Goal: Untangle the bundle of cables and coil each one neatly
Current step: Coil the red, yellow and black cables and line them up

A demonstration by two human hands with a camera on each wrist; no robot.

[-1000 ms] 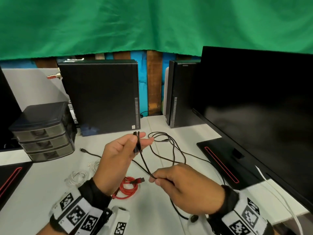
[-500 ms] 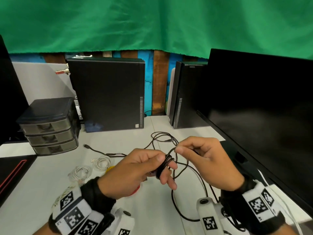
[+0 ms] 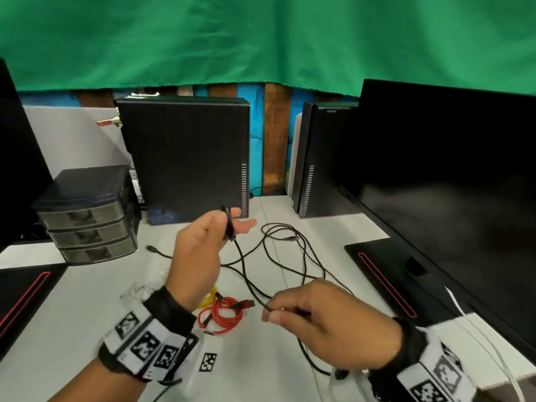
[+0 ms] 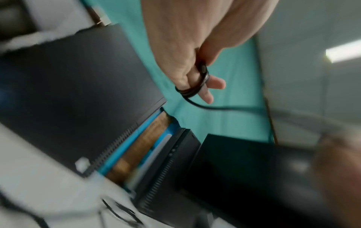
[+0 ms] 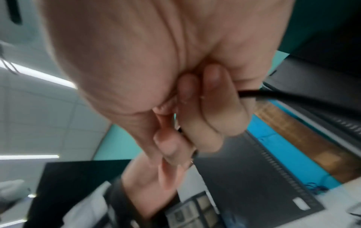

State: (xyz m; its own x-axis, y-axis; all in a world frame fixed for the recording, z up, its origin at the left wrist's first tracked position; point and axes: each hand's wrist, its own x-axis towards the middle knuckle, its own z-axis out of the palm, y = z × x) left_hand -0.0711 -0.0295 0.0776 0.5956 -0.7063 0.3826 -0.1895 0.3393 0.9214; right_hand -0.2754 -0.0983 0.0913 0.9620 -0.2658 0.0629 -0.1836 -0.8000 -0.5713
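Observation:
A long black cable trails in loose loops over the white desk. My left hand is raised above the desk and holds a few small turns of that cable wound round its fingers, pinned by the thumb. My right hand is lower and nearer me, pinching the same black cable between thumb and curled fingers. The cable runs taut between the two hands. A coiled red cable, a yellow cable and a white cable lie on the desk under my left wrist.
Two black computer towers stand at the back, a large monitor on the right with its base. A small drawer unit sits at the left. A white cord hangs over the desk's right edge.
My right hand has drawn away from the left, down and toward me, sliding along the black cable. My left hand has lifted and turned with the wound loops on its fingers.

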